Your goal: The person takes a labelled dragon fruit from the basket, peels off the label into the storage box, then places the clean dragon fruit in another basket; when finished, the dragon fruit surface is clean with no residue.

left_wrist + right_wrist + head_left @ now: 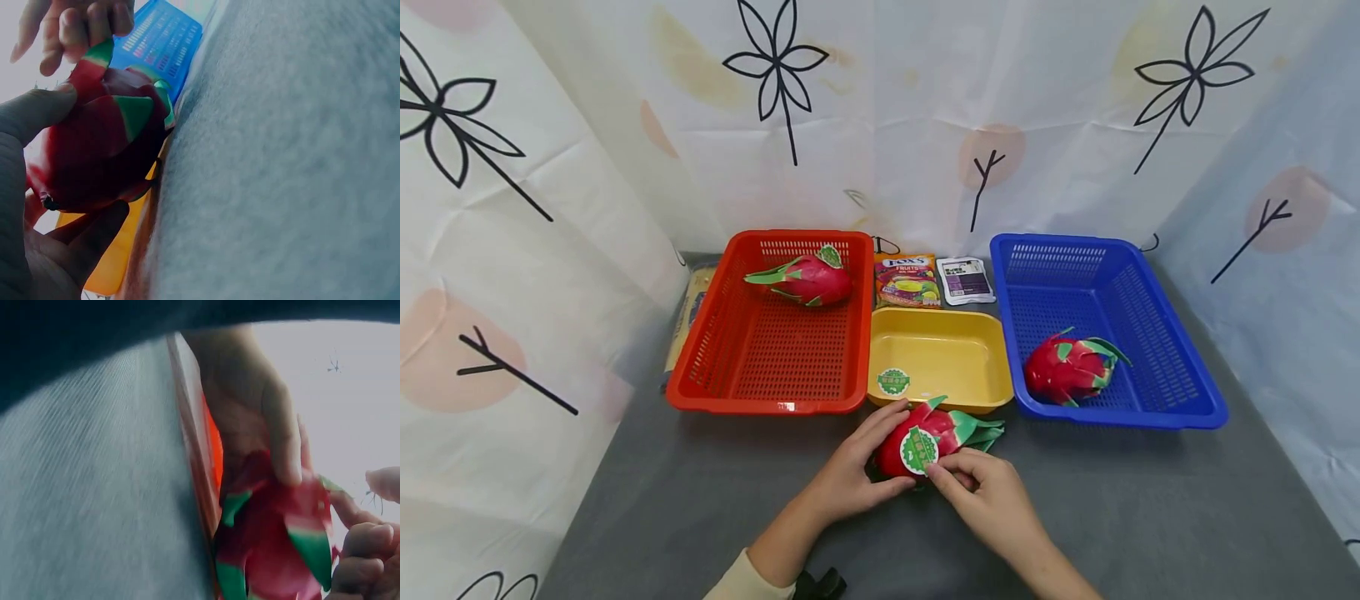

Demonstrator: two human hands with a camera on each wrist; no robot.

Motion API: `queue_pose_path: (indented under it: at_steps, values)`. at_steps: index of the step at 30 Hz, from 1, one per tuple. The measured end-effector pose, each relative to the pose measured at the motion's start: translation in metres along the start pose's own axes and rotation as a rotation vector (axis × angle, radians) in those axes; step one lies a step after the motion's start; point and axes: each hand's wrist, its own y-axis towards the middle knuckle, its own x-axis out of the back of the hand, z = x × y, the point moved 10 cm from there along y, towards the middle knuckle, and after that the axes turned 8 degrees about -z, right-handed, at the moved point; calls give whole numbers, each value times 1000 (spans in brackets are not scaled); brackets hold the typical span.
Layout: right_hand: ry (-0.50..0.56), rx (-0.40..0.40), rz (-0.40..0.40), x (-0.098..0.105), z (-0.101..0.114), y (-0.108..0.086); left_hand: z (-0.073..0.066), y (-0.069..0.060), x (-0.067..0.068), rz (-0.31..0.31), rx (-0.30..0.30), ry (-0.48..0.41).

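Left hand [861, 467]: gripping the fruit [947, 427], between both hands.
Right hand [992, 496]: fingers bent at the fruit's sticker [919, 451]; cannot tell whether pinching.
Just ahead of hands: yellow tray [955, 342], packets [907, 282] behind.
Ahead-left: red basket [767, 358], second fruit [811, 279] inside.
Ahead-right: blue basket [1157, 329], third fruit [1067, 368] inside.
Surface: grey table [1150, 508] under hands.
Room: flower-print curtain [910, 100] ahead, both sides.

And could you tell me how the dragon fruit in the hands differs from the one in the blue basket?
The held dragon fruit shows a round green sticker; the dragon fruit in the blue basket shows none. The left hand grips the held one; the basket one lies untouched. Both are red with green leafy tips.
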Motion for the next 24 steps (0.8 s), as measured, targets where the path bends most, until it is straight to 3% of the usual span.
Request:
queue_pose_path:
  at_steps: [3,7,16,20,24]
  values:
    - [-13,-39,21,-5,4,0,-1,0,0,-18,2,2]
    - [9,-38,-15,-5,9,0,-2,1,-1,-29,-4,13]
    - [205,-23,-33,-4,26,1,-9,0,-3,-29,-44,24]
    - [291,100,-73,10,47,3,-6,0,-2,-44,-34,11]
    - [284,232,-107,31,72,13,-6,0,-1,-49,-51,13]
